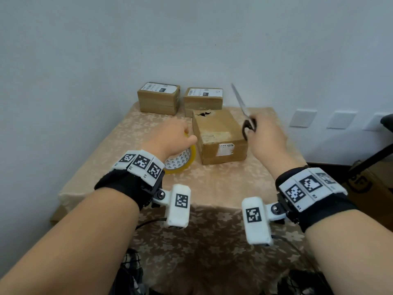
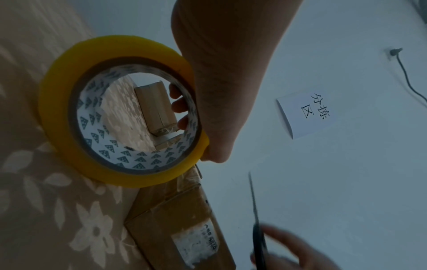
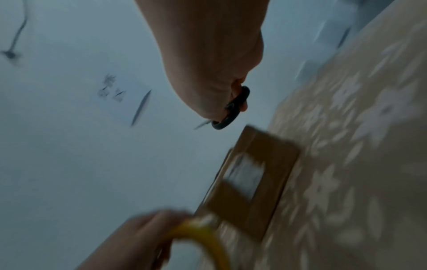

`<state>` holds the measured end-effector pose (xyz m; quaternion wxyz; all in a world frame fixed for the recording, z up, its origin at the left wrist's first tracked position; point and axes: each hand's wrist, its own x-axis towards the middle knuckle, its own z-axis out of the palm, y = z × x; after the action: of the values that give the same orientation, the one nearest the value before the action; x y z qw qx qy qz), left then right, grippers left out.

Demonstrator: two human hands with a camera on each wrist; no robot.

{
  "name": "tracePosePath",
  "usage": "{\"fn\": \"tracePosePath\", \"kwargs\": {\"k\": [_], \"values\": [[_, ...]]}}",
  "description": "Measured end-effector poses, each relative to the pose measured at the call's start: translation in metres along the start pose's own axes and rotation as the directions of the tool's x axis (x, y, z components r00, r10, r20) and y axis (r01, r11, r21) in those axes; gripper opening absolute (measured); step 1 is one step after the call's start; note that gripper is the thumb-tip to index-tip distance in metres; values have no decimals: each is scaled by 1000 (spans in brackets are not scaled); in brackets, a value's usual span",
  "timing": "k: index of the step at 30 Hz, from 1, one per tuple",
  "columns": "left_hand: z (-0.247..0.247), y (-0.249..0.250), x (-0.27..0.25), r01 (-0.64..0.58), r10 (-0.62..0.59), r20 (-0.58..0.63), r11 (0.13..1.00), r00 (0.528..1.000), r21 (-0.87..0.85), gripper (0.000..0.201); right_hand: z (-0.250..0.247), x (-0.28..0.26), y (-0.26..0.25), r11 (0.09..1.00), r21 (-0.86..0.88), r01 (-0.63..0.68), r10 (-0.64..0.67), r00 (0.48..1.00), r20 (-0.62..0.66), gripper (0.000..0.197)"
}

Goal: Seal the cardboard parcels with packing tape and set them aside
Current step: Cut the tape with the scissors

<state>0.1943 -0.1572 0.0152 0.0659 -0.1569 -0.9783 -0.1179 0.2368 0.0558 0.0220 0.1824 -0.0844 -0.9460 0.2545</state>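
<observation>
A brown cardboard parcel (image 1: 220, 136) with a torn hole at its far edge lies in the middle of the table, between my hands. My left hand (image 1: 175, 135) grips a yellow roll of packing tape (image 1: 180, 159) just left of the parcel; the left wrist view shows the fingers curled through the roll's core (image 2: 120, 113). My right hand (image 1: 263, 137) holds black-handled scissors (image 1: 244, 111) above the parcel's right edge, blades pointing up and away. The right wrist view is blurred, with the scissor handle (image 3: 233, 109) in my fist.
Two labelled parcels (image 1: 158, 97) (image 1: 203, 99) stand side by side at the table's back edge against the wall. A floral beige cloth (image 1: 212, 184) covers the table. A paper sign (image 2: 307, 113) hangs on the wall. A cardboard box (image 1: 370, 188) sits on the floor at right.
</observation>
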Motion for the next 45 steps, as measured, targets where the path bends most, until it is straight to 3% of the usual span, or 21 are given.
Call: {"fn": "tracePosePath", "kwargs": {"k": [4, 7, 12, 20, 24, 27, 28, 30, 32, 38, 41, 45], "values": [[5, -6, -1, -5, 4, -66, 1000, 998, -18, 37, 33, -3, -33, 992, 23, 124, -126, 988, 95, 36], [10, -11, -3, -33, 26, -121, 998, 992, -59, 37, 53, 0, -46, 987, -148, 67, -43, 986, 159, 52], [9, -21, -5, -102, 82, -158, 987, 984, -122, 37, 65, 2, -57, 985, -168, 29, 6, 979, 203, 64], [6, -20, -4, -88, 86, -53, 996, 995, -24, 42, 57, 14, -43, 982, -188, -3, 53, 963, 264, 63], [6, -13, -3, -96, 97, -13, 995, 995, 15, 47, 52, 8, -33, 994, -103, 27, 0, 969, 248, 58], [4, -11, -3, -102, 101, 53, 995, 993, 18, 52, 40, 0, -26, 988, 157, 1, -42, 964, 262, 49], [1, -9, -4, -98, 97, 78, 995, 992, 15, 52, 31, -4, -28, 959, 278, -52, -44, 944, 327, 43], [-5, -7, -5, -87, 86, 130, 996, 988, -1, 53, 11, -15, -32, 906, 393, -159, -72, 856, 512, 31], [-12, -4, -10, -75, 76, 179, 997, 981, -16, 53, -7, -26, -34, 917, 350, -191, -100, 739, 666, 29], [-19, 2, -23, -69, 56, 198, 996, 979, 57, 50, -33, -52, -22, 912, 174, -372, 48, 516, 855, 47], [-18, 4, -26, -73, 62, 195, 996, 979, 52, 46, -34, -59, -17, 904, 87, -420, 134, 469, 873, 48], [-17, 4, -26, -94, 84, 175, 995, 981, 46, 41, -25, -60, -20, 886, 106, -451, 112, 431, 895, 59]]}}
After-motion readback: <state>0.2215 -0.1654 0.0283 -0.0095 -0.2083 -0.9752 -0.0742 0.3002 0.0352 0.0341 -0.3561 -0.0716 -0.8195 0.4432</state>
